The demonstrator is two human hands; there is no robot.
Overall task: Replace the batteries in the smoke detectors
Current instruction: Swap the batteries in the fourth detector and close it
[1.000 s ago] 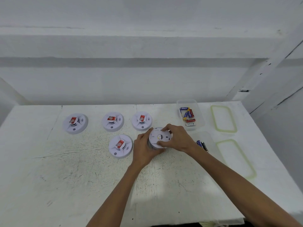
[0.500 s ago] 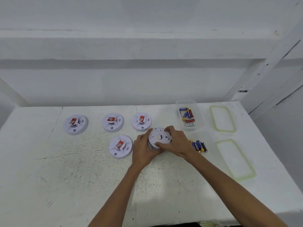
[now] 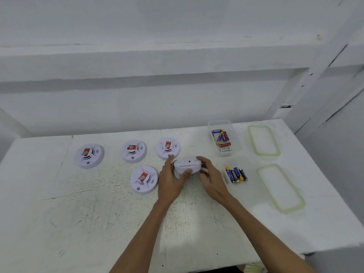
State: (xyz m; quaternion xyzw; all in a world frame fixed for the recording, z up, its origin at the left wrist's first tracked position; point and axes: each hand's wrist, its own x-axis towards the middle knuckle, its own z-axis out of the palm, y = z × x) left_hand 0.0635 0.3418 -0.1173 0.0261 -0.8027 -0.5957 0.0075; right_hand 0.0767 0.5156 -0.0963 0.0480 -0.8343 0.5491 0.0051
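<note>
Your two hands are clamped on one smoke detector at the centre of the frame, tipped so its rim faces you. Your left hand has its thumb across the near rim with the fingers behind. Your right hand curls round the right edge.

Four more detectors lie face up on the white bench: a row of three left of centre, and a fourth just beside your left hand.

To the right, the upper clear tub holds loose batteries. The lower tub holds a cluster of batteries near your right wrist. Two green-rimmed lids lie at the right edge.
</note>
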